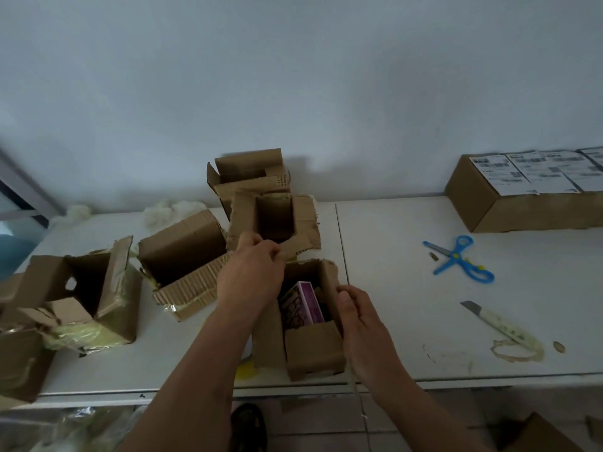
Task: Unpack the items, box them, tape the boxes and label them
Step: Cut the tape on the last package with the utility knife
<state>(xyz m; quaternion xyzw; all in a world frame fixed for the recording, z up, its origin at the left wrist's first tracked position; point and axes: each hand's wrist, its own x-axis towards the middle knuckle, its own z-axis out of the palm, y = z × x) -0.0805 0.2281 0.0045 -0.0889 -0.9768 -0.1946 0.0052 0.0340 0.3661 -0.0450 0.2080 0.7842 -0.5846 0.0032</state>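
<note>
Small open box [303, 324] sits near the front edge of the tabletop [424, 288], flaps up, with a purple item box [310, 303] standing inside next to a darker printed pack [291, 309]; item count looks like two, deeper contents hidden. Right hand [359, 324] braces the box's right wall, thumb hooked over the rim, fingers down the outside: grip closed on the box, probably to steady it while the other hand works. Left hand [253, 270] is over the far-left corner, fingers curled and pinching something at the far flap edge, likely tape or cardboard; can't tell exactly what, so that grip's hold is unclear. Judging by this, it's the unpack stage, boxing and taping not yet done. Four other opened cartons: torn empty one [274, 220] just behind, a taller one [248, 174] behind that at the wall, a corrugated one tipped on its side [186, 256] to the left, a taped, ripped one [88, 295] far left. One closed box with labels [522, 197] far right. One blue scissors [460, 259], one utility knife [489, 318], both well apart from the hands.
</note>
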